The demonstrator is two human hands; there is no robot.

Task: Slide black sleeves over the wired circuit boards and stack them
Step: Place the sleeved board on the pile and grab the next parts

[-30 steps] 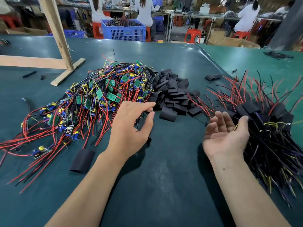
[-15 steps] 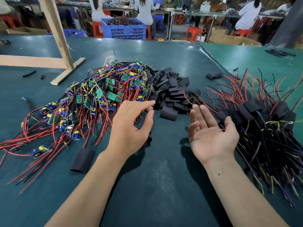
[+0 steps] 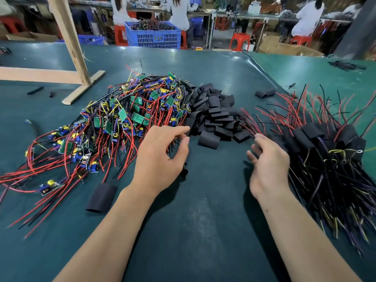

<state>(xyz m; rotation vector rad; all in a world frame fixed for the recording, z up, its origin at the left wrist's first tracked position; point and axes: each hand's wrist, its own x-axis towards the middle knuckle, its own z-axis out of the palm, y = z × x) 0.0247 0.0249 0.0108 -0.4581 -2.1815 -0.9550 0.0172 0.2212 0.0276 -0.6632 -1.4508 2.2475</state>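
Sleeves and boards both lie within reach, yet neither hand holds a finished piece at this moment. The left hand (image 3: 160,155) rests at the near edge of the bare-board heap, fingers loosely curled among red and black wires; whether it actually pinches one I cannot tell. The right hand (image 3: 268,169) hovers over the worktop (image 3: 203,231) with fingers relaxed and holding nothing, just beside the done stack.

Beyond the left hand spreads the pile of unsleeved circuit boards (image 3: 126,119), green and blue, tangled in wires, large and clearly the bulk of the work left. Between the hands, further back, sits the heap of black sleeves (image 3: 213,119), also plentiful. One loose sleeve (image 3: 101,197) lies alone near the left forearm.

Right of the right hand lies the stack of sleeved boards (image 3: 325,143), a substantial bundle with wires fanning out. By my judgement the job is partway through, perhaps less than half, with the next board about to be picked.
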